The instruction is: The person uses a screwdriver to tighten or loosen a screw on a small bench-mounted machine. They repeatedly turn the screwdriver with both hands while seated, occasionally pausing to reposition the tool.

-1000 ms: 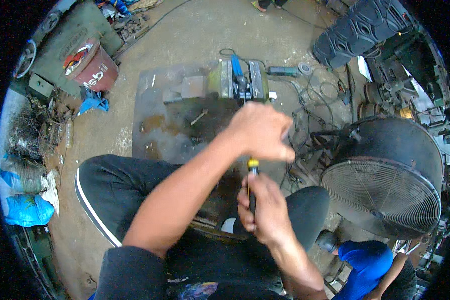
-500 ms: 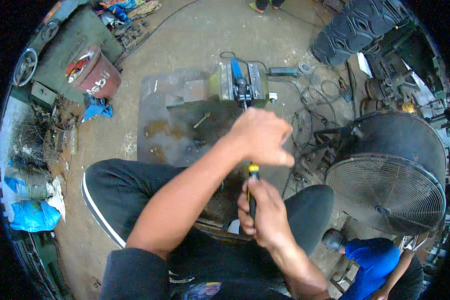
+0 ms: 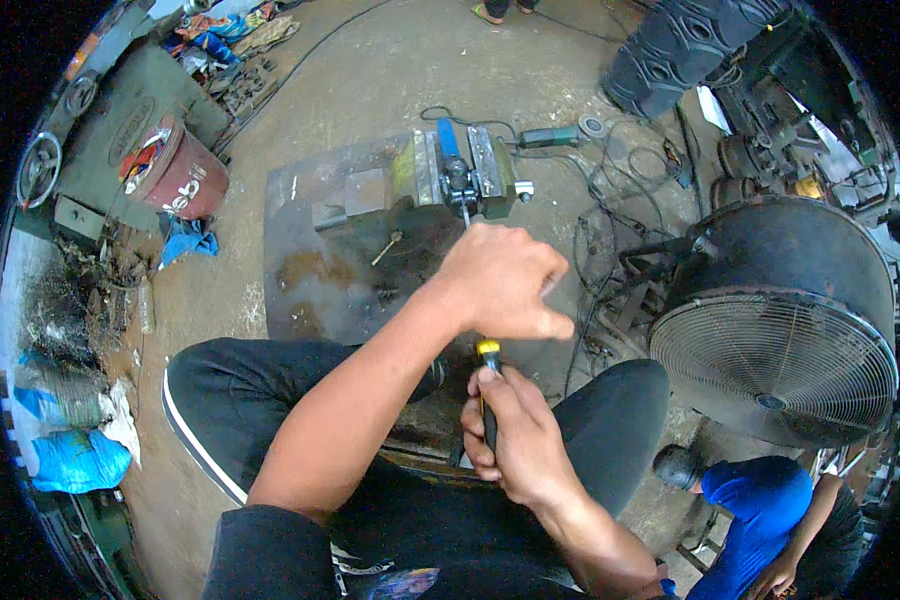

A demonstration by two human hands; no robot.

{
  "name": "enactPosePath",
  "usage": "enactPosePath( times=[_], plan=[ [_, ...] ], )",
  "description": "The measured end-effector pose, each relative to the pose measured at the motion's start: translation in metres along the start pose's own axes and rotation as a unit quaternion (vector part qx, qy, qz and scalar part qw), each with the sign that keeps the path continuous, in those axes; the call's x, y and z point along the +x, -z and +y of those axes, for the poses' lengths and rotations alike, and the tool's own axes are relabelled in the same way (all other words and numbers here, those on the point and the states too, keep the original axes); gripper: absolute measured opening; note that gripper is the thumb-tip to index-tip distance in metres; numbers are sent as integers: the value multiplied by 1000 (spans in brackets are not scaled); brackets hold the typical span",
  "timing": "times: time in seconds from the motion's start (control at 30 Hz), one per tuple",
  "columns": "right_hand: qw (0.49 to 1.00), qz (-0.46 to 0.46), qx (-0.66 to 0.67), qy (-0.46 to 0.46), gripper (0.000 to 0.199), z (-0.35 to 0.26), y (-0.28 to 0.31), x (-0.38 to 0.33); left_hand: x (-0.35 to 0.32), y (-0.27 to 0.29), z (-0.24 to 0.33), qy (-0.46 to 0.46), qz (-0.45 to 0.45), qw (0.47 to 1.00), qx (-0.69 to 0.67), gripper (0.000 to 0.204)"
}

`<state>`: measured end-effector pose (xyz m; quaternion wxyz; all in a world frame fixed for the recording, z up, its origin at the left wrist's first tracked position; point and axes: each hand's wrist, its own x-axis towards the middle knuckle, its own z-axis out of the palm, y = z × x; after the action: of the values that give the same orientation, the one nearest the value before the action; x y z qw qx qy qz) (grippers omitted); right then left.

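Observation:
My right hand (image 3: 518,430) wraps round the black-and-yellow handle (image 3: 488,349) of a long hand tool, thumb lying along its top. Farther out, my left hand (image 3: 500,275) is closed over the tool's middle, its thumb sticking out to the right. My left hand hides most of the shaft, so I cannot make out the tool's exact kind. Beyond the knuckles a thin metal length (image 3: 466,213) shows, reaching a dark metal part (image 3: 458,178) held between the jaws of a green bench vise (image 3: 410,170). A blue piece (image 3: 447,138) stands up between the jaws behind it.
The vise sits on a dark metal plate (image 3: 320,290); its handle bar (image 3: 387,247) points toward me. An angle grinder (image 3: 555,135) and loose cables (image 3: 620,190) lie behind right. A large drum fan (image 3: 770,370) stands right, beside a seated person (image 3: 760,510). A red bucket (image 3: 185,175) stands left.
The head view has shifted, so the surroundings sit a little differently. Against the vise, both hands and the tool have drawn slightly back toward me. The grip of each hand looks the same.

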<state>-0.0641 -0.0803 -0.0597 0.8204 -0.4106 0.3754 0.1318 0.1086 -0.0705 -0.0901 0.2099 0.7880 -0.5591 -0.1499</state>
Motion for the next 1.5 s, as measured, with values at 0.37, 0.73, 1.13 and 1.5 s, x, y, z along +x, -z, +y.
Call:
enactPosePath(
  times=[0.37,0.73,1.13,1.5],
  plan=[
    [997,-11,7,74,27,-4,-2,0,0,5,3,22,40,999,28,39],
    [973,22,159,-168,22,27,43,-17,-32,-60,13,43,-90,981,-163,36],
    [989,139,-28,46,30,117,116,28,-47,-91,54,-20,49,997,-52,30],
    [995,101,-27,-8,33,120,136,41,-62,-58,48,243,117,958,97,33]
  ],
)
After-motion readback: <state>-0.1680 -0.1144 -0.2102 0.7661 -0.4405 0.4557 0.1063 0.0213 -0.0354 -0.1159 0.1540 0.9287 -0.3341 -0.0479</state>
